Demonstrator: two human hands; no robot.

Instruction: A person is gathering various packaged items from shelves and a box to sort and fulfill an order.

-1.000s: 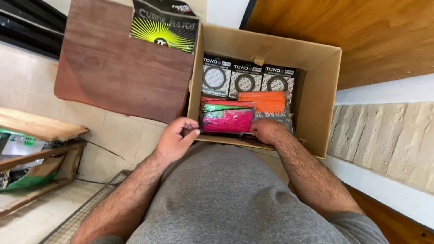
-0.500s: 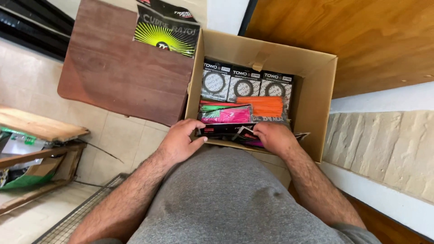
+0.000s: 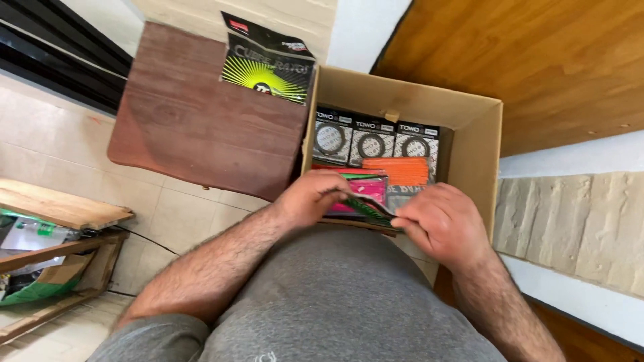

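From the head view, both hands have come up from the cardboard box [image 3: 479, 144]: the left hand [image 3: 312, 198] and right hand [image 3: 439, 224] now pinch a green packet [image 3: 367, 209] between them at the box's near edge, lifted clear of the pink packet [image 3: 370, 190] and orange packet [image 3: 397, 170] inside.
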